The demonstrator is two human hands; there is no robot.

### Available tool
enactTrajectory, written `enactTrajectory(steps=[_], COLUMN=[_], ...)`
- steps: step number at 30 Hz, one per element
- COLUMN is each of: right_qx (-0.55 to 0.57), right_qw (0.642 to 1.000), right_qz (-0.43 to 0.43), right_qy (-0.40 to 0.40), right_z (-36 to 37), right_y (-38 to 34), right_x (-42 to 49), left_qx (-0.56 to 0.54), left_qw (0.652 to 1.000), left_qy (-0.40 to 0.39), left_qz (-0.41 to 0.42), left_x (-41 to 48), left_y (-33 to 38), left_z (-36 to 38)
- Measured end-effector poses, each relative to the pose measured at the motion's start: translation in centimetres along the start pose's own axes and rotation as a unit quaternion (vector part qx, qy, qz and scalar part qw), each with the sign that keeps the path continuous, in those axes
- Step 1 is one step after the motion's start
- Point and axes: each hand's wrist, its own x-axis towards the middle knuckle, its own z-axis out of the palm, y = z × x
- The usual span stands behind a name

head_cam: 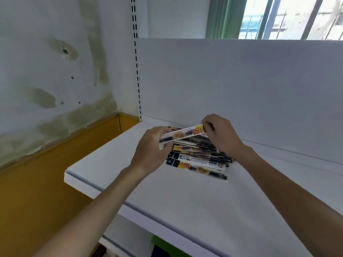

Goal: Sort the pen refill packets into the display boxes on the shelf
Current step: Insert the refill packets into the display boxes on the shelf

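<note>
Head view, sole camera.

A long, narrow plastic refill packet (182, 133), white with yellow print, is held just above a loose pile (199, 161) of similar black, white and yellow packets. The pile lies on the flat white shelf board (185, 210), close to the white back panel (241, 86).

The left hand (151, 148) grips the packet's near-left end with its fingers curled round it. The right hand (220, 136) pinches the far-right end between thumb and fingertips.

Key relation: the packet's long axis runs left to right between the two grips, rising slightly toward the right. Each hand holds one end, so I judge either could carry it off alone.

Not resolved:
- No display boxes are in the frame, so I cannot say which way the packet must travel.
- I cannot tell whether one packet or several are held.
- The print is blurred, and I cannot count the pile.
- The left fingertips are hidden behind the packet.
</note>
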Motion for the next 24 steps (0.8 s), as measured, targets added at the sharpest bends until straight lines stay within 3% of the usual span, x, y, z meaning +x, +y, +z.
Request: enactTrajectory(steps=[2,4,6,8,13,17,20,24], right_qx=[0.021,0.04,0.088,0.129,-0.103,-0.109,-0.031,0.05], right_qw=[0.998,0.997,0.995,0.987,0.967,0.976,0.98,0.988], right_qz=[-0.042,-0.036,0.017,0.087,0.136,0.158,0.185,0.135], right_qy=[-0.029,-0.055,-0.05,-0.045,-0.192,-0.101,-0.07,-0.053], right_z=[-0.7,-0.9,-0.8,-0.5,1.1,1.7,1.3,0.4], right_y=[-1.3,-2.4,-3.1,-2.5,0.0,0.0,-0.3,-2.5], right_x=[0.4,0.7,0.6,0.1,-2.3,-2.1,-1.3,-0.5], left_qx=[0.05,0.053,-0.002,-0.055,-0.125,-0.124,-0.109,-0.06], left_qw=[0.997,0.994,0.988,0.984,0.977,0.977,0.98,0.988], left_qy=[-0.014,-0.092,-0.157,-0.168,-0.171,-0.173,-0.164,-0.131], left_qz=[0.048,0.035,0.004,-0.008,-0.031,-0.015,0.005,0.046], left_x=[1.5,2.7,3.2,3.3,3.7,4.5,5.2,5.5], left_y=[-0.1,-0.6,-1.4,-2.4,-4.3,-5.0,-5.3,-5.4], left_z=[0.2,0.6,1.1,1.4,1.1,0.7,0.4,-0.1])
